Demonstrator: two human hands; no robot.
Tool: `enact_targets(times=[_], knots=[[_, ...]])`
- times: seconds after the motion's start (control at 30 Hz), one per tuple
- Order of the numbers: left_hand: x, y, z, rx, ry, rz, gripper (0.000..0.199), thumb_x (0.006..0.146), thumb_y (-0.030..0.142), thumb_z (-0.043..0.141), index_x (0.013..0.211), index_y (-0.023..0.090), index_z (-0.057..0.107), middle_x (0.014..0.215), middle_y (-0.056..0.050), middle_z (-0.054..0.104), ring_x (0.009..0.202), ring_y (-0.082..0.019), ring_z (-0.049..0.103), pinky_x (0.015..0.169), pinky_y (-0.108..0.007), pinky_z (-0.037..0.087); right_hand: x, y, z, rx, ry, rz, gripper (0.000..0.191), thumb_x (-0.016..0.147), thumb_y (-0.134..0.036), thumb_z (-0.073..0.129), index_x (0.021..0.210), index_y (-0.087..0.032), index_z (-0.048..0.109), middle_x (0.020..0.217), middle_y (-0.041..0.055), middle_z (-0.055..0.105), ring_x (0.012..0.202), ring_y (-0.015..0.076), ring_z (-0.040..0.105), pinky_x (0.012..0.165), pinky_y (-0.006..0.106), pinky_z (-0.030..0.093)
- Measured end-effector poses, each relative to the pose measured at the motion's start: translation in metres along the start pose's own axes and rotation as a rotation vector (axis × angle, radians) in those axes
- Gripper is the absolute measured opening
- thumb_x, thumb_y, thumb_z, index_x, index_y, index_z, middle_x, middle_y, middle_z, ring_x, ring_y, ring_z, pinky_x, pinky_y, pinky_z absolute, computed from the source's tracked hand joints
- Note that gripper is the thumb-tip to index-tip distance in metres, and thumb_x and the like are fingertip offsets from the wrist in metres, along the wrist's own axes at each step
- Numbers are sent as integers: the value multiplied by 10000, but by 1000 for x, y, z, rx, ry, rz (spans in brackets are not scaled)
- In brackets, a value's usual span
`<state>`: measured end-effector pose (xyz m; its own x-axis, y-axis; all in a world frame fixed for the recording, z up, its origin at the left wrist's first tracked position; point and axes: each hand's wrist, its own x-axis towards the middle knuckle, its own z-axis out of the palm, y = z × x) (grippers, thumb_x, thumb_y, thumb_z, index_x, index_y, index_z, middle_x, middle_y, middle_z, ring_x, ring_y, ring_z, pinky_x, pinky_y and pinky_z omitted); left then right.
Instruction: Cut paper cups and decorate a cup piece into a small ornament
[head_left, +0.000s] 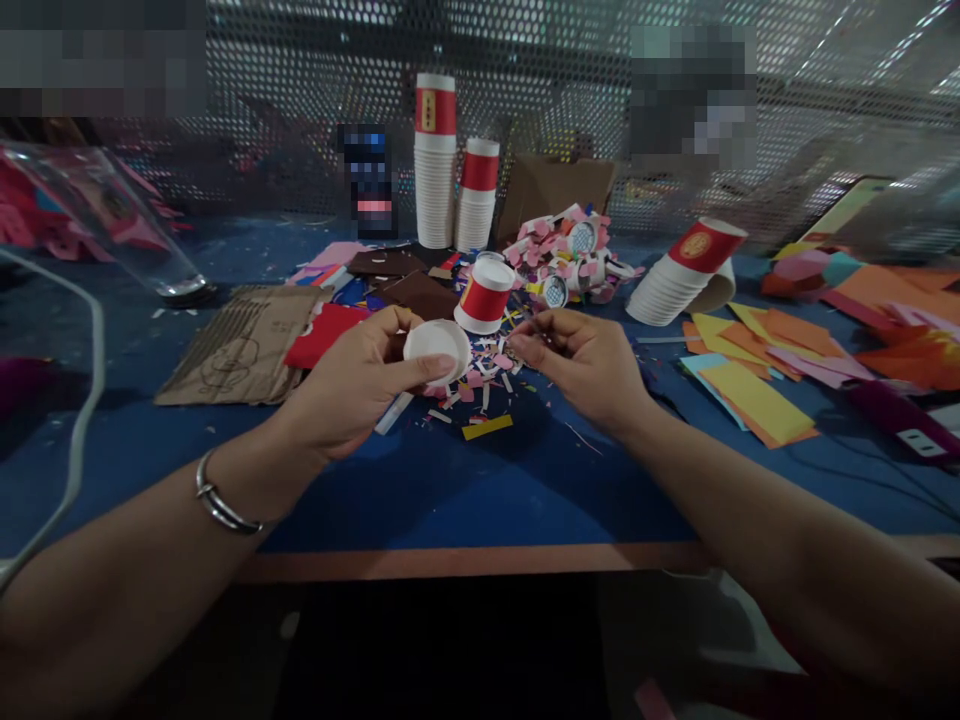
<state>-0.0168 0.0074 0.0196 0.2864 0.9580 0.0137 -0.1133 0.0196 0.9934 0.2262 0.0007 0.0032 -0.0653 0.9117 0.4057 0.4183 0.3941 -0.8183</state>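
Note:
My left hand [352,380] grips a small round white paper piece [435,350], like a shallow cup bottom, its hollow side toward me and my thumb over its lower rim. To its right my right hand [581,360] is closed, thumb and index finger pinched together; anything between them is too small to make out. Just beyond and between the hands, a red and white paper cup [485,297] stands upside down. Small pink and white paper scraps [484,375] lie below it, with a yellow strip [487,428] nearer me.
Cup stacks [435,190] stand at the back, another [675,275] leans at right. A decorated pink-and-white pile [574,255] sits behind. Brown paper bag [240,345] and clear glass [150,230] are left; coloured paper sheets [757,400] and a purple power strip [900,420] right.

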Motion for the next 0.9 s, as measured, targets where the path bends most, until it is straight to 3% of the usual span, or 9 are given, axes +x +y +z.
enact_targets(times=[0.13,0.33,0.53,0.63,0.77,0.9], knots=[[-2,-2,4,-24,-86,-21,441,659,236,966,886,183,591,846,15,735,773,-135,698,759,-284,561,-10,-12,12,138,-163,5,424,835,-591,833,921,-183,752,860,31,722,755,161,611,680,283,487],[-4,-9,9,-60,-108,-11,485,670,289,980,881,188,555,873,21,713,837,-137,699,785,-273,540,-13,-19,16,290,-277,73,464,771,-583,895,940,-180,740,895,29,729,797,161,636,724,274,527],[-6,-6,8,241,-176,109,457,717,314,935,983,197,582,880,8,697,780,-147,637,687,-274,495,-14,-20,15,289,-307,90,460,777,-569,898,920,-171,717,840,21,692,770,156,612,701,280,509],[-7,-4,8,251,-172,154,391,765,328,900,947,189,583,859,10,667,766,-137,610,687,-269,489,-15,-20,15,304,-338,135,475,760,-560,913,956,-179,709,828,13,685,762,159,612,709,291,505],[-7,-5,7,116,-169,72,417,770,340,919,926,190,562,842,24,652,748,-117,596,688,-246,493,-13,-21,16,378,-322,126,448,737,-523,936,925,-186,709,879,19,704,815,164,631,741,286,519],[-9,1,5,77,-314,-24,366,776,296,931,972,178,646,892,13,651,796,-109,590,725,-221,513,-12,-23,12,394,-337,97,406,745,-463,945,903,-167,716,815,-2,673,716,121,565,659,255,468]])
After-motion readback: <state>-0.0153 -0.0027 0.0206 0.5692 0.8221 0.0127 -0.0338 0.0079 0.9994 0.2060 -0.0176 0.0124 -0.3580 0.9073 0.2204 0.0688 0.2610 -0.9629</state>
